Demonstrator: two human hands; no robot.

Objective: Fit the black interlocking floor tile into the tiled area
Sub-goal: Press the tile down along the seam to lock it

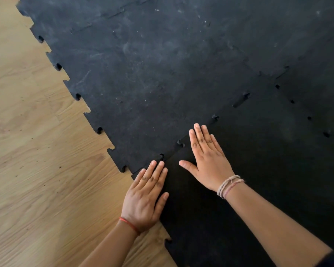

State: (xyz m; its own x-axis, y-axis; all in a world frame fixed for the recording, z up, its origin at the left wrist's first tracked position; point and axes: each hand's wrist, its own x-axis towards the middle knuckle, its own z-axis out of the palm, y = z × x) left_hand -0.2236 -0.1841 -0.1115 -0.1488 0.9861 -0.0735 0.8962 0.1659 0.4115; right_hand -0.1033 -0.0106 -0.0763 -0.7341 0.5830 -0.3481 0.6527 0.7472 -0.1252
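A darker black interlocking floor tile (249, 189) lies at the lower right, its toothed upper edge meeting the dusty grey-black tiled area (152, 74). My left hand (146, 197) lies flat, fingers together, on the tile's left corner near the seam, partly over the wood. My right hand (206, 160) is pressed flat on the tile just below the seam, fingers spread toward the joint. Neither hand grips anything. Some teeth along the seam (180, 143) look partly raised, with small gaps showing.
Light wooden floor (37, 170) fills the left side, bordered by the tiled area's jagged puzzle edge (98, 130). More seam gaps (241, 100) show between tiles to the upper right. Thread bracelets sit on both wrists.
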